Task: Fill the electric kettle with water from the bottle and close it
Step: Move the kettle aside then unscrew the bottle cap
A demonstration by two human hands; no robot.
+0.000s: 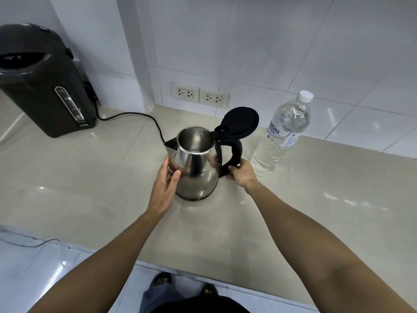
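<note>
A stainless steel electric kettle (pixel 195 163) stands on the beige counter (pixel 90 177), its black lid (pixel 241 120) hinged up and open, the inside bare metal. My left hand (pixel 165 185) lies flat against the kettle's left side, fingers spread. My right hand (pixel 242 173) grips the lower end of the black handle (pixel 232 154). A clear plastic water bottle (pixel 282 134) with a white cap on stands upright just right of the kettle, nearly full.
A dark thermo pot (pixel 42 80) stands at the back left, its black cord (pixel 135 116) running across the counter toward the kettle. Two wall sockets (pixel 199 94) sit behind the kettle. The counter's front edge lies close to my body; tiled floor and my feet show below.
</note>
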